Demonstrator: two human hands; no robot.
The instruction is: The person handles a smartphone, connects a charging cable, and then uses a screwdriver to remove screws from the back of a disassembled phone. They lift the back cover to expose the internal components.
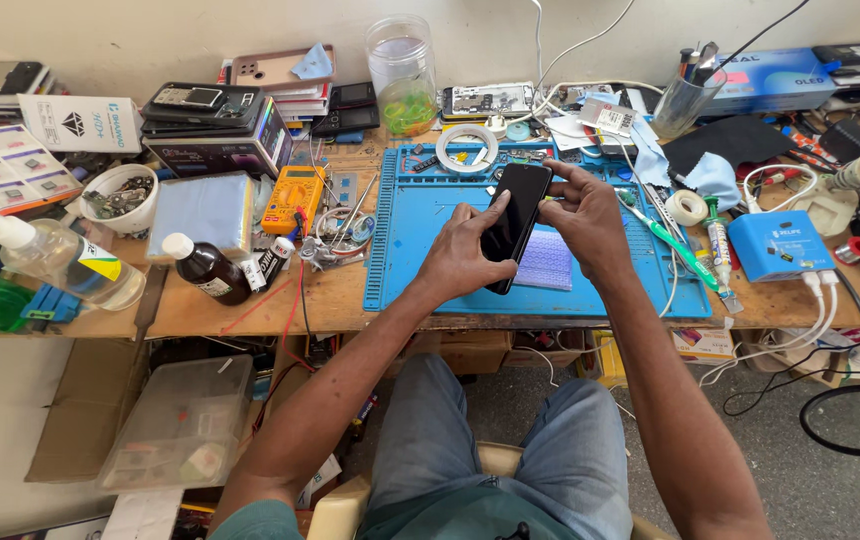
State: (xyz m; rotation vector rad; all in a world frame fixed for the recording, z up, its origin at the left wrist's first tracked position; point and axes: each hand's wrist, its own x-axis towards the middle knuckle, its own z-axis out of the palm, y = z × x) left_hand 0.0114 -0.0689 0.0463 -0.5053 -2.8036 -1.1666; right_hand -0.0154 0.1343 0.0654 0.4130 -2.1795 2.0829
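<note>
Two bare hands are gripping one black smartphone point(513, 222) above a blue repair mat point(405, 240) on the wooden workbench point(200, 315). The left hand point(462, 255) is wrapping the phone's lower left edge, its fingers point(490, 212) pressing on the dark screen. The right hand point(588, 222) is clasping the right edge, its fingers curling over the top corner. A yellow multimeter point(293, 198) and a brown bottle point(206, 268) are lying left of the mat.

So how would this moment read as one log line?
left hand: on phone screen | right hand: holding phone | over blue mat | multimeter nearby
</note>
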